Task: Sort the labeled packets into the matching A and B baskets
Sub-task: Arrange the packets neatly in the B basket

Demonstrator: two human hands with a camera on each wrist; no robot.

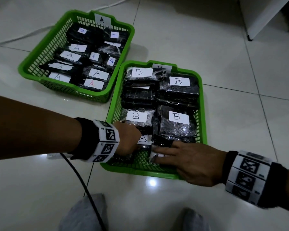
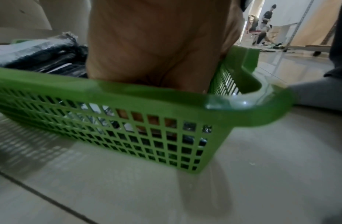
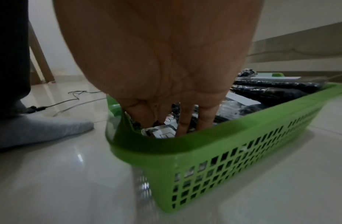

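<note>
Far left, the green slotted plastic basket tagged A (image 1: 40, 64) sits on the pale tiled floor (image 1: 223, 64), filled with black plastic-wrapped packets with white A labels (image 1: 97, 74) — two labels at the back read unclear. Just right of it, nearly touching, is the matching green basket tagged B (image 1: 202, 104), stacked with black wrapped packets labelled B (image 1: 177, 117). Both hands reach into its near end. The left hand (image 1: 127, 139) dips over the rim onto a B-labelled packet (image 1: 143, 139); its fingers are hidden, so I cannot tell its grip. The right hand (image 1: 182, 157) has fingers straight, pressing a packet (image 3: 162, 133) flat in the near corner — probably tucking it in. No loose packets are visible on the floor, so the sorting looks nearly finished.
</note>
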